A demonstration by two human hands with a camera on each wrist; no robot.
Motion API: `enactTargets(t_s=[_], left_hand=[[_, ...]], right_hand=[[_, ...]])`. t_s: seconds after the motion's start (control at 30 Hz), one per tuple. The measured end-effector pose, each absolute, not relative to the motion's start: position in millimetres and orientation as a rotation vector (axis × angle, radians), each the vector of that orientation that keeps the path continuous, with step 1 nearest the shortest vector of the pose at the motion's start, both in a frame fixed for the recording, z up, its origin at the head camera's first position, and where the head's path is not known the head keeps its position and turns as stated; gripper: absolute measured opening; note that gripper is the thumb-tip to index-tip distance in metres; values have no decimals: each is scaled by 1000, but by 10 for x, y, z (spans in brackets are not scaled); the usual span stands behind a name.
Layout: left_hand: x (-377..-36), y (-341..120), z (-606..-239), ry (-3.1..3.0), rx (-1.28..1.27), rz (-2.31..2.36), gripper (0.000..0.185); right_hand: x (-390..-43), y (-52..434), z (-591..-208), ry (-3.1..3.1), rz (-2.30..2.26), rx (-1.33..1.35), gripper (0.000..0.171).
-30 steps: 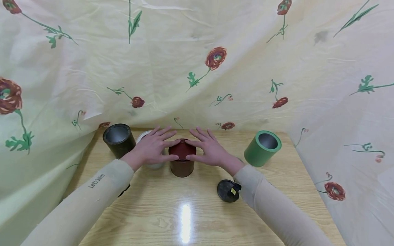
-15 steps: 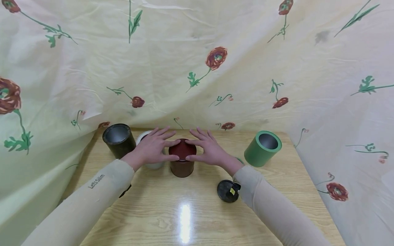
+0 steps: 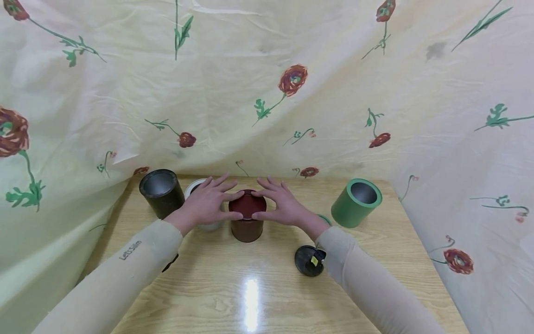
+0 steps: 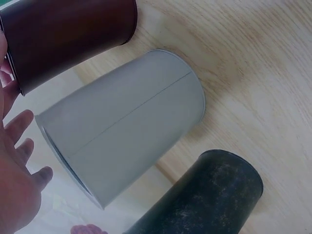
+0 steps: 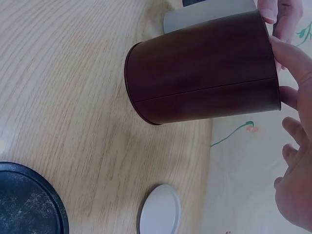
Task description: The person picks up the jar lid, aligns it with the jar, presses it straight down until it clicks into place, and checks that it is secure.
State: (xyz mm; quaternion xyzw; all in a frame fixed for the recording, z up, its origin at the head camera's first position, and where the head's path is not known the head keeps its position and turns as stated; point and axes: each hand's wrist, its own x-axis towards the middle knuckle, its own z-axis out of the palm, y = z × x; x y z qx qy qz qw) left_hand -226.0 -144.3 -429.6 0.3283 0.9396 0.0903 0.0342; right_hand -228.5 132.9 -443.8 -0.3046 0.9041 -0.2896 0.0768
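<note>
A dark red canister stands upright on the wooden table, with a dark red lid over its mouth. My left hand touches the lid's left edge with thumb and index finger, the other fingers stretched out. Mirroring it, my right hand rests thumb and index finger on the right edge, its remaining fingers spread. In the right wrist view the fingertips meet the rim of the red canister. A light grey canister stands just beside it, partly hidden by my left hand in the head view.
A black canister is at the back left, a green canister at the back right, its mouth uncovered. A black lid lies near my right sleeve. Another round lid lies behind my right wrist. Flowered cloth hangs behind the table.
</note>
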Motion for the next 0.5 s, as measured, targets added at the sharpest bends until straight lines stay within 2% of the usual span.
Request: enactTargets(t_s=[0.5], left_hand=[[-2252, -1459, -4351, 2882, 1037, 331, 73]], right_hand=[[-2271, 1336, -4478, 2732, -826, -935, 65]])
